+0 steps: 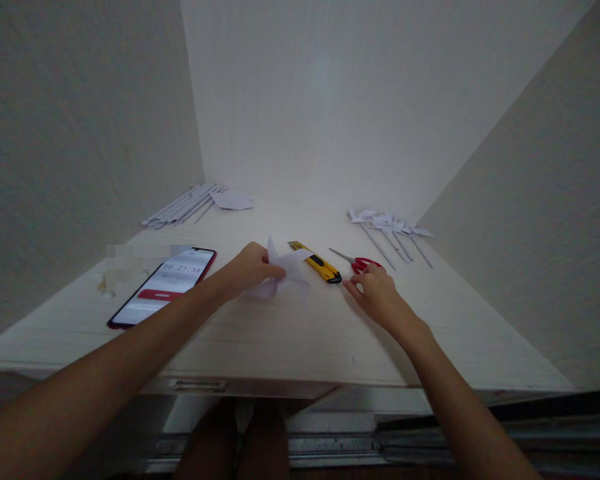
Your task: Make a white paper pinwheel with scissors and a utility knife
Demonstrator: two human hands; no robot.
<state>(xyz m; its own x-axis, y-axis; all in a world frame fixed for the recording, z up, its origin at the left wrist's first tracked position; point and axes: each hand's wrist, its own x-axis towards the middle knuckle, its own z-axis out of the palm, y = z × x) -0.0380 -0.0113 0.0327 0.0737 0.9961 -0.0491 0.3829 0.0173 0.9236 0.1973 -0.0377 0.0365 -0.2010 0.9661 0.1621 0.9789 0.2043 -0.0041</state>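
Observation:
My left hand [254,268] pinches a white paper pinwheel [291,267] just above the table, its folded points spread to the right of my fingers. My right hand [377,293] is closed, thumb and fingertips brought together low over the table. Whatever lies between those fingertips, if anything, is too small to make out. Just left of them is a yellow utility knife [323,267] with a black end. Red-handled scissors [363,263] lie right behind my right hand, which partly covers their handles.
A phone [163,287] showing a running timer lies at the left, beside some small yellowish bits [105,285]. White paper sticks [180,207] and a paper sheet [233,200] lie at the back left. Several pinwheels on sticks [387,223] lie back right. Walls enclose three sides.

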